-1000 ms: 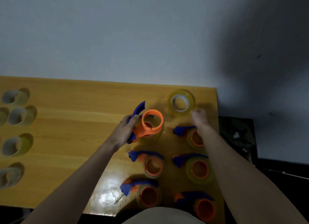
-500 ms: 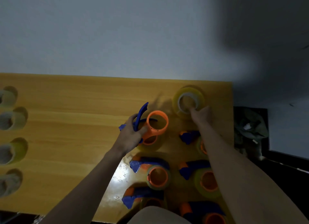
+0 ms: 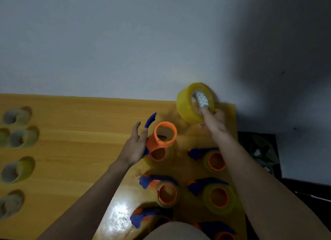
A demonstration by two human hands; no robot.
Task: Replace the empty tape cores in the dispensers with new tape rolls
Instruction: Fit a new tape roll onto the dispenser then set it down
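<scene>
My left hand (image 3: 137, 146) grips an orange and blue tape dispenser (image 3: 162, 137) by its blue handle, lifted above the wooden table (image 3: 80, 150), its bare orange drum tilted towards me. My right hand (image 3: 214, 121) holds a yellowish new tape roll (image 3: 186, 103) up off the table near the far right corner, thumb inside its white core. The roll hangs just right of and above the dispenser's drum, apart from it.
Several orange and blue dispensers with tape on them lie in two columns on the table's right part, such as one dispenser (image 3: 165, 192) and another dispenser (image 3: 217, 196). Several empty cores (image 3: 18, 170) lie along the left edge. A grey wall rises behind; dark clutter (image 3: 259, 150) sits right of the table.
My right hand reached the tape roll lying at the far right corner, took hold of it and lifted it off the table. The left hand tilted the dispenser slightly.
</scene>
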